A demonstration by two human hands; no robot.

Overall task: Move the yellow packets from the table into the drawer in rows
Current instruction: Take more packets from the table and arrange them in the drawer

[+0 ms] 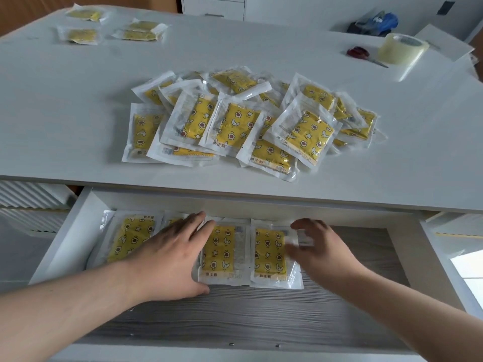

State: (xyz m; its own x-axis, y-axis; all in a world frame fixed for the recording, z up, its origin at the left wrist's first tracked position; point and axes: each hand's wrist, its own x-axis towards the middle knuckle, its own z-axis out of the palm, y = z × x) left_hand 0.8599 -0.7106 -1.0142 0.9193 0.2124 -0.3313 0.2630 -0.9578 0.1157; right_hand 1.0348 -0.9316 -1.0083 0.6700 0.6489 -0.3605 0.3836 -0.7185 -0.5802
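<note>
A heap of yellow packets [251, 124] in clear wrappers lies in the middle of the white table [78, 100]. Below it the drawer [235, 309] stands pulled out, with several packets laid side by side along its back. My left hand [170, 257] lies flat with straight fingers on the second packet of that row, beside the third packet [222, 252]. My right hand [318, 252] is blurred, its fingers spread and slightly bent at the right edge of the fourth packet [269, 253]. The leftmost packet [130, 239] lies untouched.
Several more packets [83, 35] lie at the table's far left. A tape roll [402, 48], red-handled scissors [358, 52] and a blue bag [379, 22] sit at the far right. The drawer's grey wood-grain floor shows in front of and right of the row.
</note>
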